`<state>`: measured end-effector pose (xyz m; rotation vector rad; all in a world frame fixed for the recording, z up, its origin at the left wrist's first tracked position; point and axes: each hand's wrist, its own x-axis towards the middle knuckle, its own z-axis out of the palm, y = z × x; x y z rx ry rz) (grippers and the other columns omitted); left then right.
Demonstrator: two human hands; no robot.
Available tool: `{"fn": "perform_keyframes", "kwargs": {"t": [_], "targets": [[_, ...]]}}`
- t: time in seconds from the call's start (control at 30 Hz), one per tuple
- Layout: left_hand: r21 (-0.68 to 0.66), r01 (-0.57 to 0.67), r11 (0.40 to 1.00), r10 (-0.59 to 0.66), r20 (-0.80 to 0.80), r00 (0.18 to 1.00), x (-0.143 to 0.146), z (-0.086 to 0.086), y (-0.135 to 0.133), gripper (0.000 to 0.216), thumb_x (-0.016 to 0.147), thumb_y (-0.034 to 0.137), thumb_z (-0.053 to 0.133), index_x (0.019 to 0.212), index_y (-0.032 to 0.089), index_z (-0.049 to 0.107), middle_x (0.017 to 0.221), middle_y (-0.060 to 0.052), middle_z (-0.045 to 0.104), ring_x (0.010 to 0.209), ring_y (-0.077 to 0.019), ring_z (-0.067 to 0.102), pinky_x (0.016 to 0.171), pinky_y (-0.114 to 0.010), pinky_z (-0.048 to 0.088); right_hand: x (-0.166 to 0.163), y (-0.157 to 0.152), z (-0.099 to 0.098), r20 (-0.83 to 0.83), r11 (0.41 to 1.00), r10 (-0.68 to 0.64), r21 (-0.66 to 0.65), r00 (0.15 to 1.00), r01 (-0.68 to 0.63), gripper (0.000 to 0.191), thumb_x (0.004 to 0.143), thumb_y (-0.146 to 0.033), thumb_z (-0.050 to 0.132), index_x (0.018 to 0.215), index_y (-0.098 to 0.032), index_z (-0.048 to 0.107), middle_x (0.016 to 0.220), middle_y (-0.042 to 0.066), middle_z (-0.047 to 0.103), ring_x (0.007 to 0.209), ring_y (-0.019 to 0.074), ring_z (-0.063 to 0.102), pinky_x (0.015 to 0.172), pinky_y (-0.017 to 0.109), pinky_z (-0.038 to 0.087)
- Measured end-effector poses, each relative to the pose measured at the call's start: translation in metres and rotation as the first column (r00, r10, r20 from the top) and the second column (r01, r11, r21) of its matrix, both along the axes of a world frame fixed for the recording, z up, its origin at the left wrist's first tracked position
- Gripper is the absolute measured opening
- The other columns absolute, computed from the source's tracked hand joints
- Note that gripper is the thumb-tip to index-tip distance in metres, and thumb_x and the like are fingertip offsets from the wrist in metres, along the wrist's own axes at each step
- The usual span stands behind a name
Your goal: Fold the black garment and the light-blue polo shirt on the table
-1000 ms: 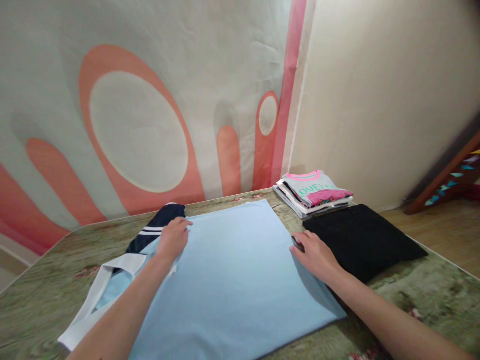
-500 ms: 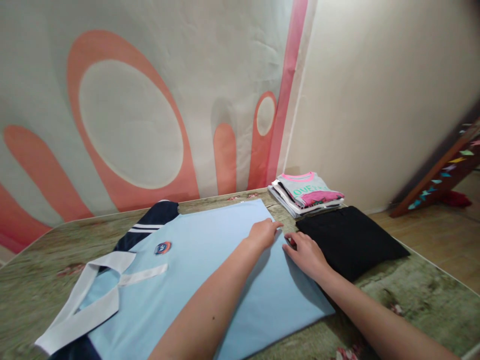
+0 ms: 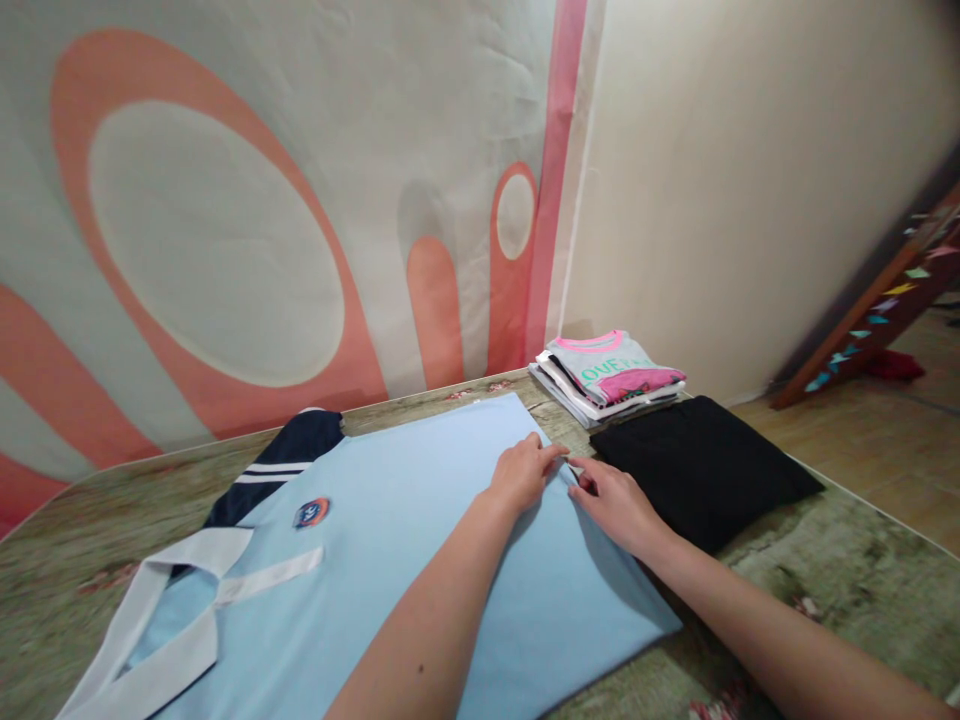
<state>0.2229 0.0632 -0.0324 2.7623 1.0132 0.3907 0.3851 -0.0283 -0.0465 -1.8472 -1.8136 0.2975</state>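
Observation:
A light blue polo shirt (image 3: 390, 540) with a white collar, a navy striped sleeve and a small orange badge lies flat on the table (image 3: 840, 570). My left hand (image 3: 521, 472) rests near the shirt's far right hem edge, fingers curled together and pinching the cloth. My right hand (image 3: 613, 500) sits right beside it at the same hem edge, fingers closed on the fabric. The two hands almost touch.
A folded black garment (image 3: 705, 470) lies just right of the shirt. Behind it stands a stack of folded clothes (image 3: 604, 372) with a grey and pink top, against the wall corner. A wooden frame with coloured triangles (image 3: 877, 310) leans at the far right.
My left hand has crossed from the sleeve and collar side over to the right hem edge, meeting my right hand. The badge and placket now show. The view has shifted right.

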Motion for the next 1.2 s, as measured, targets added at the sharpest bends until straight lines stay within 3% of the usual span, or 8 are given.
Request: {"fn": "perform_keyframes", "kwargs": {"t": [0.27,0.37,0.47,0.63,0.77,0.93,1.07,1.2], "targets": [[-0.012,0.001,1.0,-0.001,0.063,0.998,-0.006,0.0,-0.002,0.022,0.088,0.02,0.052,0.108,0.028,0.058,0.106,-0.004,0.055,0.095,-0.0191,0.056,0.075,-0.028,0.045,-0.008,-0.006,0.0,-0.155,0.998,0.023,0.06,0.988,-0.014,0.033,0.08,-0.026,0.054,0.113,-0.021,0.058,0.09,0.003,0.065,0.078,0.0186,0.061,0.073,0.029,0.046],[-0.016,0.002,1.0,-0.001,0.083,0.997,-0.011,-0.001,0.0,0.017,0.089,0.02,0.053,0.104,0.027,0.058,0.104,-0.003,0.056,0.095,-0.0174,0.057,0.078,-0.026,0.045,-0.007,-0.009,0.006,-0.112,0.999,0.034,0.027,0.993,-0.032,0.021,0.087,-0.033,0.049,0.098,-0.024,0.064,0.086,0.002,0.068,0.076,0.019,0.063,0.07,0.028,0.045],[-0.009,-0.008,1.0,0.009,0.088,0.996,-0.012,-0.003,0.002,0.015,0.091,0.024,0.053,0.104,0.027,0.059,0.103,-0.003,0.057,0.095,-0.017,0.057,0.078,-0.026,0.045,-0.007,-0.011,0.014,-0.043,0.999,0.009,-0.03,0.999,-0.011,0.028,0.091,-0.038,0.043,0.084,-0.026,0.067,0.076,0.0,0.069,0.071,0.0189,0.063,0.063,0.026,0.042],[0.037,-0.062,0.997,0.058,0.09,0.994,-0.006,-0.003,0.0,0.017,0.096,0.028,0.044,0.101,0.026,0.06,0.097,-0.004,0.056,0.092,-0.0195,0.054,0.077,-0.029,0.045,-0.007,-0.011,0.023,0.053,0.99,-0.09,-0.106,0.995,0.095,0.03,0.092,-0.041,0.043,0.082,-0.026,0.068,0.069,0.0,0.069,0.065,0.0179,0.064,0.056,0.024,0.034],[0.081,-0.111,0.991,0.101,0.111,0.989,-0.003,0.002,-0.001,0.022,0.097,0.031,0.04,0.093,0.023,0.06,0.097,-0.006,0.055,0.095,-0.0213,0.051,0.083,-0.033,0.044,-0.007,-0.011,0.024,0.055,0.988,-0.082,-0.129,0.995,0.088,0.033,0.092,-0.043,0.042,0.081,-0.025,0.067,0.069,0.001,0.069,0.066,0.0174,0.064,0.057,0.024,0.033],[0.119,-0.132,0.984,0.113,0.154,0.982,-0.003,0.008,-0.002,0.022,0.098,0.033,0.04,0.099,0.024,0.06,0.116,-0.007,0.052,0.109,-0.0231,0.047,0.091,-0.038,0.042,-0.007,-0.011,0.023,0.016,0.989,-0.025,-0.149,1.0,0.027,0.037,0.092,-0.048,0.042,0.077,-0.024,0.066,0.068,0.001,0.067,0.065,0.0176,0.063,0.059,0.024,0.035],[0.118,-0.095,0.988,0.074,0.172,0.982,-0.003,0.004,-0.004,0.028,0.094,0.029,0.049,0.122,0.029,0.052,0.142,-0.005,0.04,0.128,-0.0242,0.036,0.098,-0.041,0.039,-0.005,-0.01,0.019,0.009,0.989,-0.022,-0.147,1.0,0.023,0.037,0.091,-0.047,0.043,0.074,-0.022,0.064,0.066,0.001,0.066,0.065,0.0168,0.061,0.059,0.023,0.034],[0.091,-0.042,0.995,0.026,0.174,0.984,-0.006,-0.001,-0.003,0.044,0.091,0.024,0.053,0.134,0.027,0.043,0.14,-0.008,0.045,0.128,-0.0238,0.039,0.1,-0.042,0.04,0.0,-0.008,0.016,0.028,0.983,-0.034,-0.18,0.999,0.039,0.039,0.091,-0.046,0.043,0.068,-0.021,0.061,0.061,0.001,0.062,0.06,0.0151,0.058,0.055,0.022,0.031]]}}
